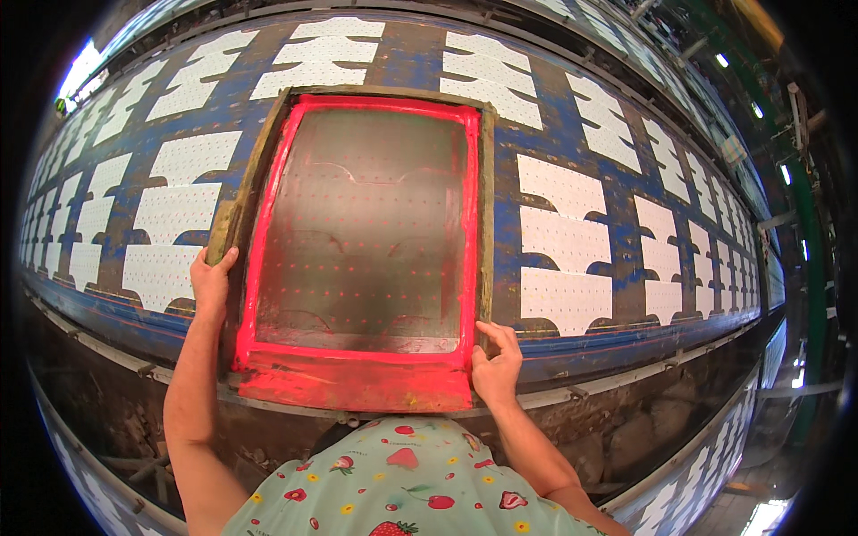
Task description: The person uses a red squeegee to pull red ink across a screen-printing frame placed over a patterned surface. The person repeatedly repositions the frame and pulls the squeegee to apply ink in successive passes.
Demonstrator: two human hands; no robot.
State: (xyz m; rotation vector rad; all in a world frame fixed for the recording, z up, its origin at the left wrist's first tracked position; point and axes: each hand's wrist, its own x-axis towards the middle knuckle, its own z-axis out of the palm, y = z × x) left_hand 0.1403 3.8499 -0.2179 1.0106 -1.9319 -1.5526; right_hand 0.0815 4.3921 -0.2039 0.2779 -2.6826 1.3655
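A screen-printing frame (487, 205) lies in front of me over the long table, its wooden sides stained dark. Bright pink-red ink or tape borders its grey mesh (368, 214), and faint outlines of cut pieces and rows of dots show through. My left hand (212, 281) is closed on the frame's left side, the thumb near a small wood block. Lower on the opposite side, my right hand (498, 364) grips the edge near the bottom corner with bent fingers. White dotted cut pieces (563, 237) lie flat on both sides of the frame.
The blue and brown printing table (500, 241) stretches far left and right, with more white pieces (322, 54) in rows. A metal rail (617, 380) runs along its near edge. Another table with white pieces (706, 473) stands at lower right; lit lamps hang at right.
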